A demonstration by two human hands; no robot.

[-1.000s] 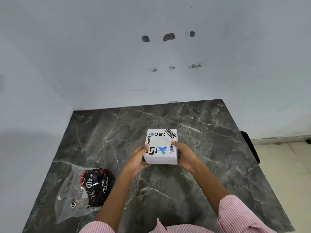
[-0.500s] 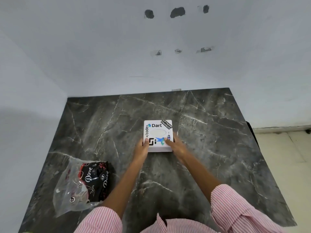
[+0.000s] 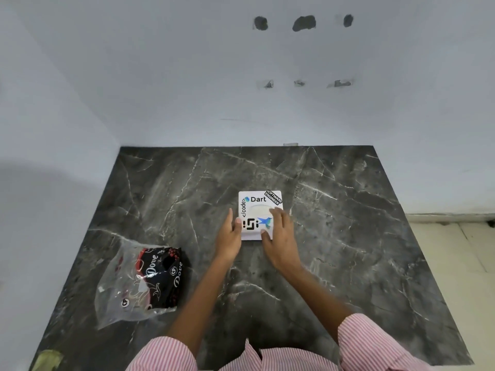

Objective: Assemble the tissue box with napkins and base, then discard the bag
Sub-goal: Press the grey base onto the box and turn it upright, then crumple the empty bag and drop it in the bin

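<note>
"Dart" on tissue box; "Dove" on bag

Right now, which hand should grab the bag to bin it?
Left hand, probably. The bag lies on the table's left side, nearer that hand; the right hand rests across the box.

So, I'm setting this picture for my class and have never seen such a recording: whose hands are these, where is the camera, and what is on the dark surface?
There is no machine here. A person wears a wide-angle camera on the head, looking forward and down, so you see their own two arms in pink striped sleeves. The surface is a dark marble table against a pale wall. In the middle sits a white tissue box covered with stickers. The left hand rests against its left side; the right hand lies on its top. Nothing is lifted. To the left lies a clear plastic bag with dark printed packaging inside.
</note>
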